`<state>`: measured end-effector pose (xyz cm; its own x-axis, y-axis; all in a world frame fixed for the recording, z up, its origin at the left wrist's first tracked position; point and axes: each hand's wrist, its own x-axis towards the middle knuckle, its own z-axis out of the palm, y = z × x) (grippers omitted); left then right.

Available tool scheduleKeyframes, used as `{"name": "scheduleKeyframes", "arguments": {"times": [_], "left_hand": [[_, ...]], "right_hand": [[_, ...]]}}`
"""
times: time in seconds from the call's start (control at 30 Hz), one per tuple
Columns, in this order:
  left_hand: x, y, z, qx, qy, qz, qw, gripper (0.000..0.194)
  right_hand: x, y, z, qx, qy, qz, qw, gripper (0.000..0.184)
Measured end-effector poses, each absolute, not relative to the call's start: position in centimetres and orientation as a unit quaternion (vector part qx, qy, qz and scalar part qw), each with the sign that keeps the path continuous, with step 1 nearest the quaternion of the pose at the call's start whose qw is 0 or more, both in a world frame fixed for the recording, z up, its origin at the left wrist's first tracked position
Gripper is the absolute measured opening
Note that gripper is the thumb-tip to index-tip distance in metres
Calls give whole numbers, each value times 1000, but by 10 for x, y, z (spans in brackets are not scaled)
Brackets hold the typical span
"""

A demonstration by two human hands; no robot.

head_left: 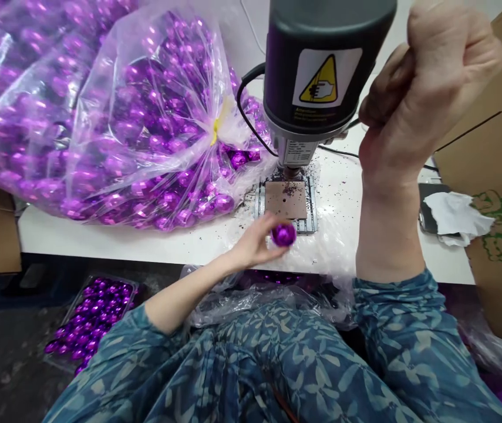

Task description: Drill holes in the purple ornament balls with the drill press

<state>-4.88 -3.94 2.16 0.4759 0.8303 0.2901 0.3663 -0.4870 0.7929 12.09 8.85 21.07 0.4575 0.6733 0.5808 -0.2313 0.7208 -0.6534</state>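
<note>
My left hand [255, 242] holds a shiny purple bauble [283, 235] between its fingers, just in front of the small bench drill press [316, 76]. The press has a dark grey head with a yellow warning label. Below its chuck lies a brown pad [286, 200] on a metal base, strewn with dark specks. My right hand [427, 100] is raised in a fist beside the press head, closed on a thin metal lever [353, 124]. The drill bit is hidden.
A large clear bag of purple baubles [114, 123] fills the left of the white table [145, 238]. A plastic tray of purple baubles [90, 320] sits low at left. A phone [427, 205], white tissue [457, 214] and a cardboard box [497, 176] stand at right.
</note>
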Motion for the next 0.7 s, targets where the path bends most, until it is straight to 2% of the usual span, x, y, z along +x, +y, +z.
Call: {"name": "scheduleKeyframes", "arguments": {"times": [0.07,0.13,0.23,0.27,0.33,0.4,0.5,0.6,0.7], "left_hand": [[-62,-63,30,840,320,251,360,52],[-77,-66,33,845,318,235,358,55],[-101,-23,33,789,422,338,292,24],[-108,1,34,763,470,368,249,19],[-119,52,37,725,547,384,169,24],[-121,98,41,698,620,338,119,27],[-110,139,46,676,704,199,90,27],[-94,147,48,677,725,99,84,36],[-87,139,46,695,710,84,79,42]], "right_hand": [[122,90,208,-228,-451,262,822,50],[123,93,205,-209,-468,247,822,56],[124,96,203,-190,-480,228,826,66],[124,97,203,-190,-482,222,826,67],[124,97,203,-201,-483,215,825,66],[124,97,202,-211,-486,210,821,62],[124,95,201,-206,-481,210,826,56],[123,92,202,-202,-475,227,826,51],[123,86,206,-204,-477,229,824,48]]}}
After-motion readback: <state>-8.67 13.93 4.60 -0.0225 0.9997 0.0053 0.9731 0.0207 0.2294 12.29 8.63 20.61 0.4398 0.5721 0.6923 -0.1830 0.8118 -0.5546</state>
